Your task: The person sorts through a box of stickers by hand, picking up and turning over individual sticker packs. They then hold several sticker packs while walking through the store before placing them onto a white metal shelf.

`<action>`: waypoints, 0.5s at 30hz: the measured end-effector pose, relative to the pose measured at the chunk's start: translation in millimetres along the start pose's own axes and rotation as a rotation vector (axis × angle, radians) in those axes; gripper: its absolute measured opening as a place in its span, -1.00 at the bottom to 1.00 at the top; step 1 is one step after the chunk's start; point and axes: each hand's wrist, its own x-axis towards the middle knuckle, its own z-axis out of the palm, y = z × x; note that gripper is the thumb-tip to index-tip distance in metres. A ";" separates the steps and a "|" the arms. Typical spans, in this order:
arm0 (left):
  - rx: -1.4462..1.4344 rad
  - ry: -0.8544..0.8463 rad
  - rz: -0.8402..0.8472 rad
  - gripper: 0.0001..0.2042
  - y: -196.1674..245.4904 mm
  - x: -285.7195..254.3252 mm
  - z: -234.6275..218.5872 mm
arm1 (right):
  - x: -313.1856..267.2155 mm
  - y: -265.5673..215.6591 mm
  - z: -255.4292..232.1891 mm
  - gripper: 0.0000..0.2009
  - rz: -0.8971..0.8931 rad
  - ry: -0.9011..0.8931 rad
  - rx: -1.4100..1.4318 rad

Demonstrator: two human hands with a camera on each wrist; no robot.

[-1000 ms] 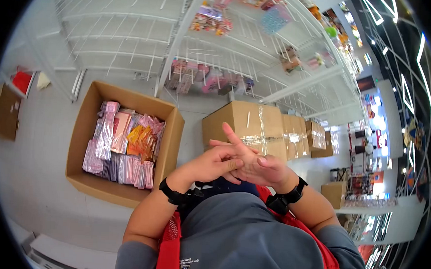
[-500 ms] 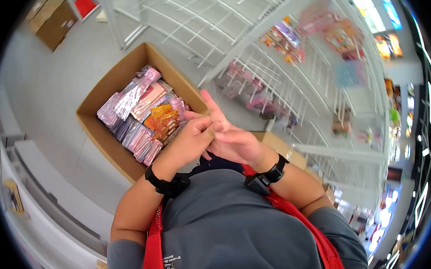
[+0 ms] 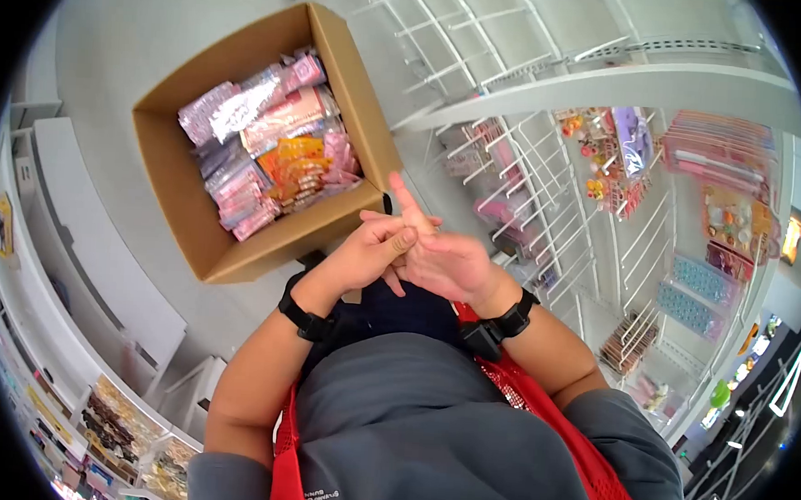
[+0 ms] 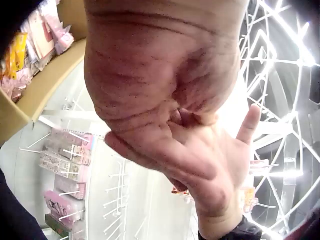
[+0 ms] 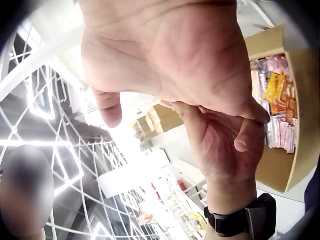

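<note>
In front of the belly, my two hands meet. The left hand point(image 3: 362, 259) grips the fingers of the right hand point(image 3: 452, 264), its thumb lying across them. One finger of the right hand points away from the body, and its palm is turned up. In the left wrist view, the curled left hand point(image 4: 155, 75) partly covers the right hand point(image 4: 215, 165), whose thumb sticks out. The right wrist view has the right hand point(image 5: 170, 55) above the left hand point(image 5: 225, 145). Just beyond the hands stands an open cardboard box point(image 3: 173, 188) of pink, silver and orange plastic packets point(image 3: 287, 167).
White wire racks with hooks point(image 3: 555, 231) rise at the right, some hung with packaged goods point(image 3: 718, 158). A long grey-white ledge point(image 3: 98, 234) runs along the left. Shelves of small goods point(image 3: 129, 417) are at the lower left. Grey floor point(image 3: 93, 62) surrounds the box.
The head view has turned, so the box appears higher and the racks have swung right. Closed cartons seen earlier are out of the head view. The hands stay joined, with little change in their grip.
</note>
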 end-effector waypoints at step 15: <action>1.149 0.399 0.121 -0.74 -172.1 157.9 -122.4 | -23.3 102.1 -270.3 -0.58 0.097 0.970 -1.190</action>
